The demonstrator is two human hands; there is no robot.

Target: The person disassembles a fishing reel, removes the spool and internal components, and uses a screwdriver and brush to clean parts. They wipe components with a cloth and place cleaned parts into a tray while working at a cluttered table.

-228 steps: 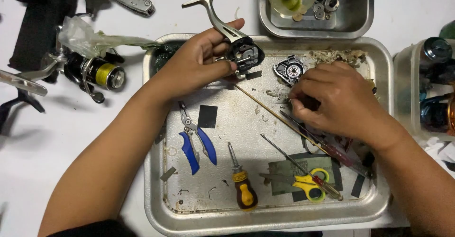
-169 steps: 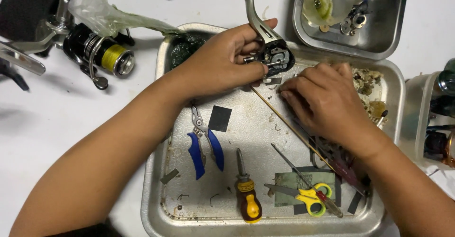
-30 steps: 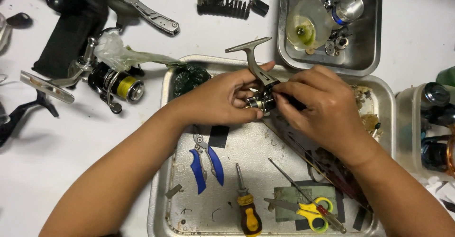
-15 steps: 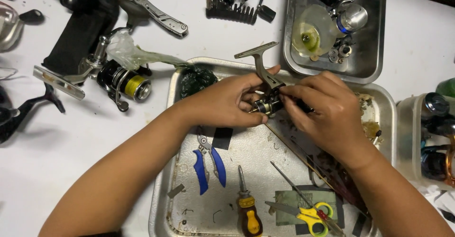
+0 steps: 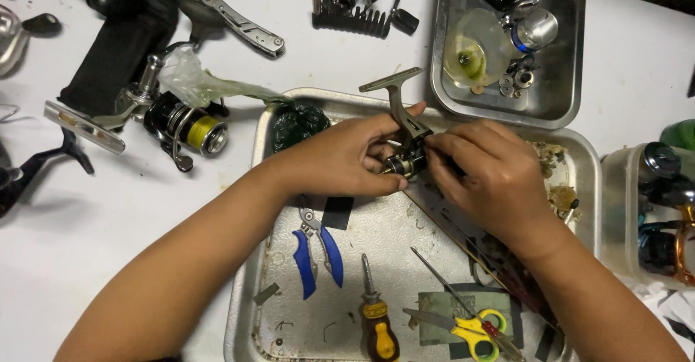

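- The left hand (image 5: 346,158) is clenched around a small dark metal fishing-reel body (image 5: 402,161) with a grey T-shaped foot, held above the upper part of the large dented steel tray (image 5: 255,188); the thumb lies along the foot's stem and the fingers curl beneath the body.
- The right hand (image 5: 486,175) closes in from the other side, its fingertips (image 5: 434,145) pinched against the reel body's right face. Whether they pinch a small part or only the body itself cannot be told, as the fingers hide the contact.
- The step in hand looks like fine work on the reel body: one hand steadies it, the other works at a fitting on its side.
- The next move seems to call for a firm, quiet hold by the left hand and a small, careful turn or pull by the right fingertips, kept over the tray so a loose piece would fall into it.
- In the tray below lie blue-handled pliers (image 5: 316,250), a short screwdriver with a yellow and brown handle (image 5: 376,318), yellow-handled scissors (image 5: 467,329) and a thin metal rod (image 5: 443,286).
- Left of the tray, on the white table (image 5: 108,210), rests a black spinning reel with a yellow-lined spool (image 5: 188,127).
- Above, a second steel tray (image 5: 445,80) holds a clear round cap (image 5: 474,51) and small metal parts.
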